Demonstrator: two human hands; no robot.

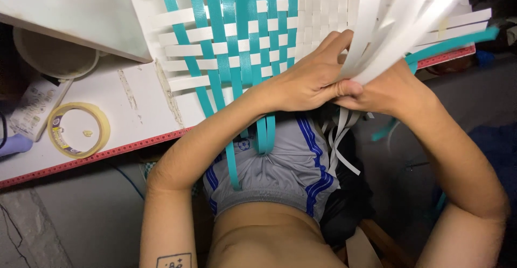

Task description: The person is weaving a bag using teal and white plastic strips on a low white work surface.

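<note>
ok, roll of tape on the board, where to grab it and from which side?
Take the roll of tape by its rim, from above: it lies flat on the white board, open core up, so one finger can go inside the ring and the thumb outside. Its right side looks freest; a remote-like object sits close at its upper left.

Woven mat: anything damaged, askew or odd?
No damage visible on the woven mat. The teal strips slant instead of running square to the white strips. Loose ends hang off the table edge. Both hands pinch white strips at the right side.
</note>
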